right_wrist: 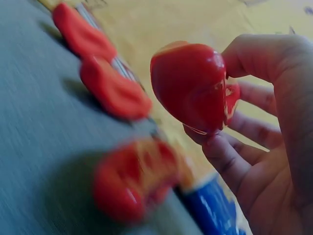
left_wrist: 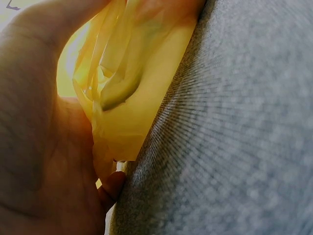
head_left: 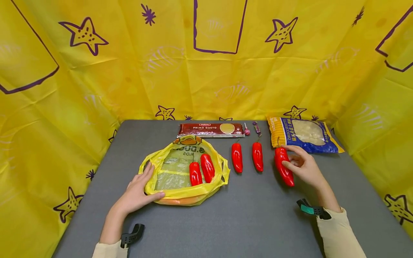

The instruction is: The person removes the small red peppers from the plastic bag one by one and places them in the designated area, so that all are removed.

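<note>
My right hand [head_left: 304,165] grips a glossy red chili pepper [head_left: 284,170] between thumb and fingers, over the right part of the table. In the right wrist view the held pepper [right_wrist: 188,85] is end-on, with another red pepper [right_wrist: 132,186] blurred beneath it. At the left, my left hand [head_left: 137,191] rests on the side of a yellow plastic bag [head_left: 184,193], thumb along its front rim and fingers spread along its left edge. Inside the bag's wide mouth lie two red peppers, one [head_left: 195,173] left of the other [head_left: 208,167]. The left wrist view shows the thin bag wall [left_wrist: 132,117] beside the palm.
Two more red peppers, one [head_left: 237,157] left of the other [head_left: 257,157], lie between bag and right hand. Behind stand a brown biscuit pack [head_left: 200,129], a lollipop [head_left: 247,131], a small wrapped candy [head_left: 256,128] and a blue-yellow pasta bag [head_left: 306,132]. Yellow printed cloth [head_left: 213,79] surrounds the grey table [head_left: 232,229].
</note>
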`<act>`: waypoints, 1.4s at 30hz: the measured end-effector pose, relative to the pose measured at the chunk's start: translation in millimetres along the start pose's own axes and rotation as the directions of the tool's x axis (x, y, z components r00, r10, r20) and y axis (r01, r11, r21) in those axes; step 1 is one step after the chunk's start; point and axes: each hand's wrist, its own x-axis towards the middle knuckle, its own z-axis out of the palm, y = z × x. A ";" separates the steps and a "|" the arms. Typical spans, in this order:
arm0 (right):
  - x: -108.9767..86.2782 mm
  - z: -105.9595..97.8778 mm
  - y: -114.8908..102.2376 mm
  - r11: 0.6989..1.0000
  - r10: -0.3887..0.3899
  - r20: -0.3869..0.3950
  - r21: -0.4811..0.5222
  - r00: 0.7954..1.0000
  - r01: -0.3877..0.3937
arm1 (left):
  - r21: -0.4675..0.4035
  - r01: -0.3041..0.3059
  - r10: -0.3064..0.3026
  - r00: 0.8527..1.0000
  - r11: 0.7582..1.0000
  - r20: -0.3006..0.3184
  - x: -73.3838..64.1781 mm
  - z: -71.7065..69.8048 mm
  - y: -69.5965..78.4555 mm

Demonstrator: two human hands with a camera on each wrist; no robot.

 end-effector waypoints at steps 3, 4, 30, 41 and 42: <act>-5.0 -15.1 11.7 0.999 0.036 -0.047 -0.004 0.998 -0.036 | -0.001 0.002 -0.002 1.000 1.000 0.000 -0.5 -0.5 0.6; -6.5 -19.7 15.5 0.999 0.053 -0.060 -0.004 0.997 -0.053 | -0.001 0.002 -0.002 1.000 1.000 0.000 -0.5 -0.6 0.6; -31.6 -53.3 54.4 0.905 0.303 -0.056 -0.297 0.951 -0.305 | 0.005 0.009 -0.009 1.000 1.000 0.005 -0.5 -0.1 -1.1; -33.4 -53.9 56.2 0.903 0.302 -0.060 -0.300 0.951 -0.306 | 0.008 0.003 -0.003 1.000 1.000 0.006 -0.7 -1.4 2.2; -33.5 -53.7 56.6 0.904 0.301 -0.063 -0.297 0.951 -0.306 | 0.008 0.002 -0.002 1.000 1.000 0.007 -0.7 -1.3 2.2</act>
